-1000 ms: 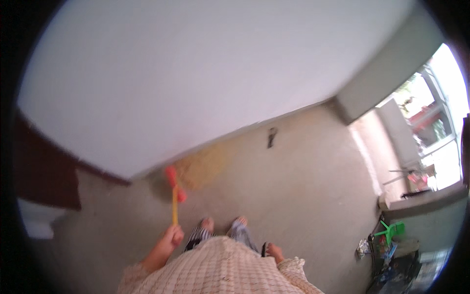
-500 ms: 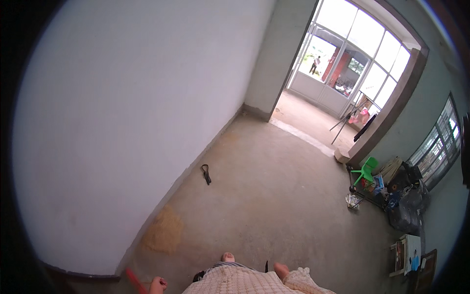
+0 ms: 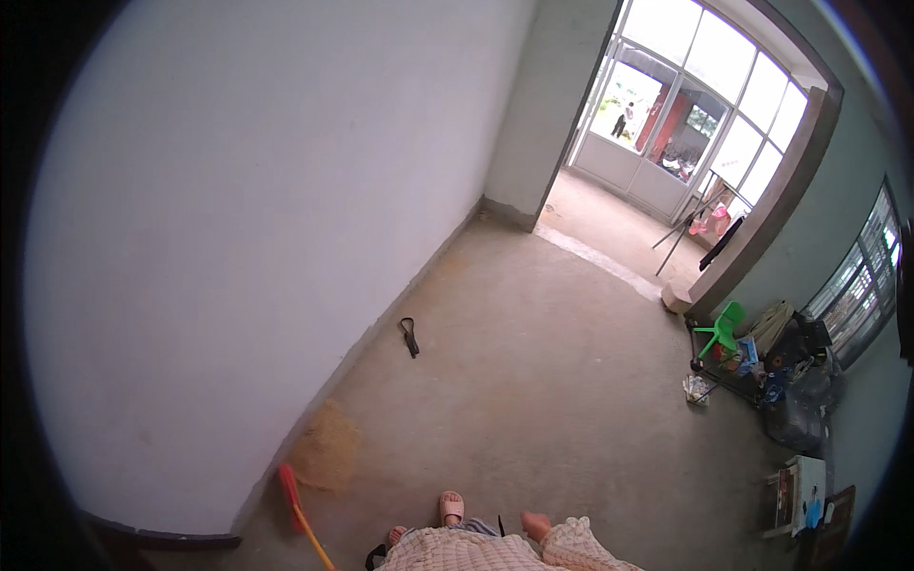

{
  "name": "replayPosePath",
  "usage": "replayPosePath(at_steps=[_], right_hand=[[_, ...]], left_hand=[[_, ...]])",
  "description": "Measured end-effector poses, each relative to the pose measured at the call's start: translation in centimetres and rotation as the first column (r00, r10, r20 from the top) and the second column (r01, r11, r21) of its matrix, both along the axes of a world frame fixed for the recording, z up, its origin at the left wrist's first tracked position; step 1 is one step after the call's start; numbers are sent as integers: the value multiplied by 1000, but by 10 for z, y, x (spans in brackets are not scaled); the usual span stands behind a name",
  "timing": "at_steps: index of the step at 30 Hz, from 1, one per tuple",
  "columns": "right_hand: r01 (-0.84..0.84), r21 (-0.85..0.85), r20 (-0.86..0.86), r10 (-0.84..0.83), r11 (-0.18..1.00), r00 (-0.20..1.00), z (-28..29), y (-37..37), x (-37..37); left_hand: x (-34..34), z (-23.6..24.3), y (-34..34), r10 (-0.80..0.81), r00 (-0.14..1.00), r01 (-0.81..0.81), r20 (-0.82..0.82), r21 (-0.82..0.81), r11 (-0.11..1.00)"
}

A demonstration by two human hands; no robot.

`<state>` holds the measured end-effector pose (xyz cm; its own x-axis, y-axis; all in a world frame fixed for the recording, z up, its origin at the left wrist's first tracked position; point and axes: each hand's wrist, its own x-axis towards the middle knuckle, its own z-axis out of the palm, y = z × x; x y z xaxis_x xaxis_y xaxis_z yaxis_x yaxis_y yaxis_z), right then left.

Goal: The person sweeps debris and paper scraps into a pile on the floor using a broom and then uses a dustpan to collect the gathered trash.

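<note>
My right hand [image 3: 536, 525] is low in the picture, in front of my body, at the end of a cream knitted sleeve [image 3: 575, 544]. Its fingers look curled, and what they hold, if anything, is hidden. A thin dark strip [image 3: 501, 525] shows just left of that hand; whether the two touch I cannot tell. My left hand is out of the picture. On the left, a yellow stick [image 3: 315, 542] with a long red end [image 3: 289, 492] slants up from the lower edge toward the foot of the wall. It lies close to a tan patch [image 3: 327, 447] on the floor.
A black looped strap [image 3: 409, 337] lies on the concrete floor near the white wall [image 3: 238, 238]. At right are a green child's chair [image 3: 727, 326], dark bags [image 3: 798, 419] and a small white table [image 3: 807, 490]. A doorway opens ahead; a person [image 3: 622, 121] stands beyond the glass.
My left hand has dropped out of the picture. The red end has moved up and right, and its yellow stick now shows. The view has shifted slightly; both sandals show more.
</note>
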<state>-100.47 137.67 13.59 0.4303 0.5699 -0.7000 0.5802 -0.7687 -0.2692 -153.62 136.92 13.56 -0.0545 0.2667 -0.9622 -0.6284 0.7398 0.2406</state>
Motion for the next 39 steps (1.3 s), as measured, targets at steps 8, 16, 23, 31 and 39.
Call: replayPosePath(at_steps=[8,16,23,31,39], right_hand=[[298,-64,-37,-301,952,953,30,14,-10],[-232,-49,46,234,972,971,53,-37,27],[-702,-7,268,678,712,685,57,-13,14],[-169,2,114,167,986,979,-3,-4,11],[230,-35,-68,-232,973,970,39,-16,15]], left_hand=[[-23,21,4,46,997,-48,-69,-34,998],[20,-29,94,78,975,-71,209,-41,997],[57,43,70,141,957,-179,255,134,975],[43,27,-16,203,978,-205,43,41,978],[53,21,77,564,735,-605,377,-11,796]])
